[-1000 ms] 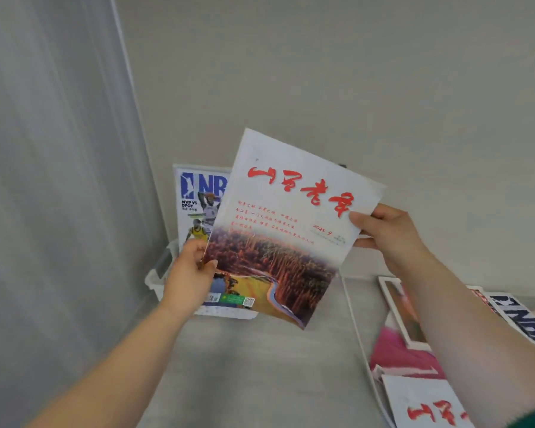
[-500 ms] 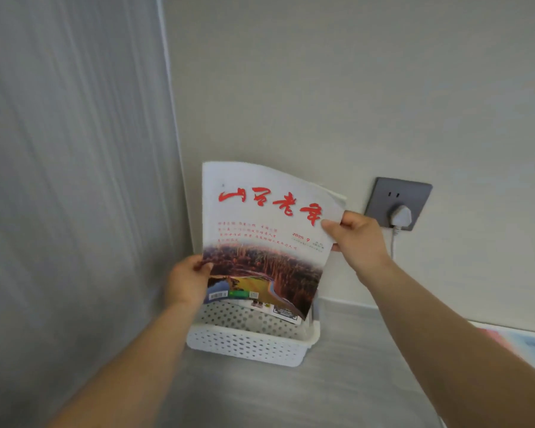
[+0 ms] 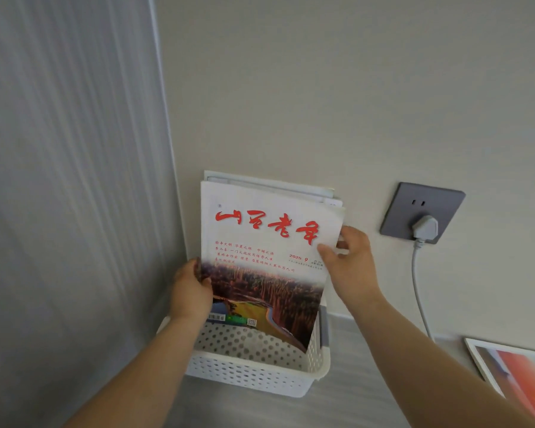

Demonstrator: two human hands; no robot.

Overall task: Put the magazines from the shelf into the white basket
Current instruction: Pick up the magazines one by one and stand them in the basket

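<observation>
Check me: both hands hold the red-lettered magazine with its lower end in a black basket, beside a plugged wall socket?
Not quite. The head view shows the basket is white, not black. Otherwise yes: the left hand and right hand hold the red-lettered magazine, its lower end in the basket, beside the wall socket with its plug.

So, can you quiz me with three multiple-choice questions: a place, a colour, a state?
1. Where is the lower end of the held magazine? A) in the white basket B) on the floor C) on a chair
2. What colour is its big title? A) blue B) red C) green
3. The wall socket is: A) empty B) taped over C) holding a plug
Answers: 1 A, its bottom corner dips below the basket's rim; 2 B, red brush characters; 3 C, a pale plug sits in it.
</observation>
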